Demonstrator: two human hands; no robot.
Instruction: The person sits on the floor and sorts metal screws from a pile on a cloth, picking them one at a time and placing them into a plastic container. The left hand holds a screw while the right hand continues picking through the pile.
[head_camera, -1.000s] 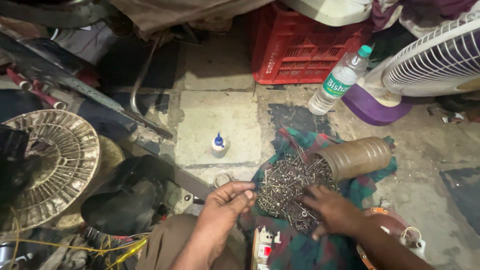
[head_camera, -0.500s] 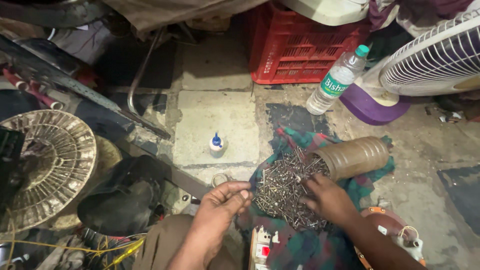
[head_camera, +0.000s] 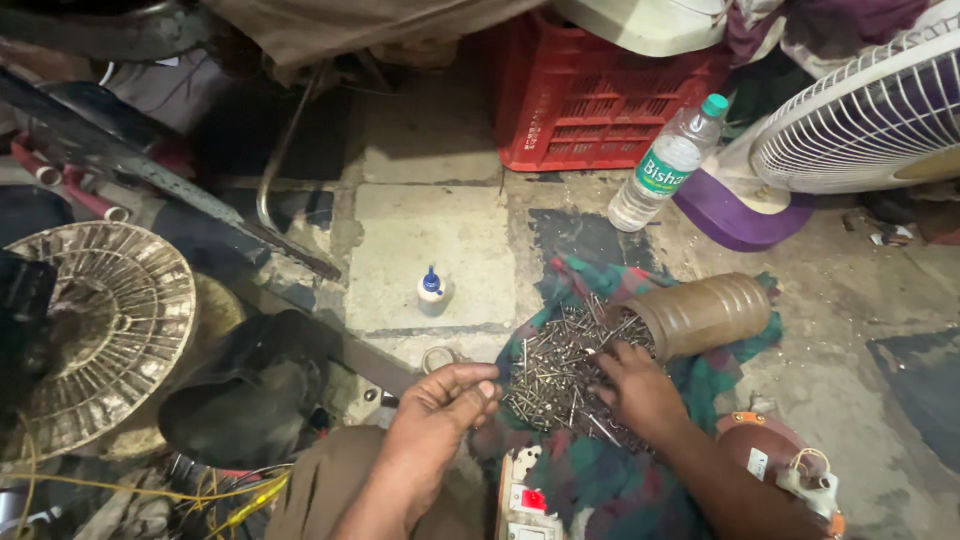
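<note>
Red crate (head_camera: 590, 100) stood beyond checked cloth (head_camera: 620, 480). White fan (head_camera: 860, 120) right of cloth, water bottle (head_camera: 668, 165) nearer. Brown jar (head_camera: 705, 315) lay tipped on cloth, screw pile (head_camera: 555, 375) spilled at its mouth. Right hand (head_camera: 640, 395) rested fingers-spread on pile, gripping nothing visible. Left hand (head_camera: 440, 410) at cloth's left edge, fingertips pinched; contents unclear.

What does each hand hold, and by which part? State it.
Left hand pinches something too small to identify. Right hand rests spread on the pile of grey metal screws, gripping nothing visible.
</note>
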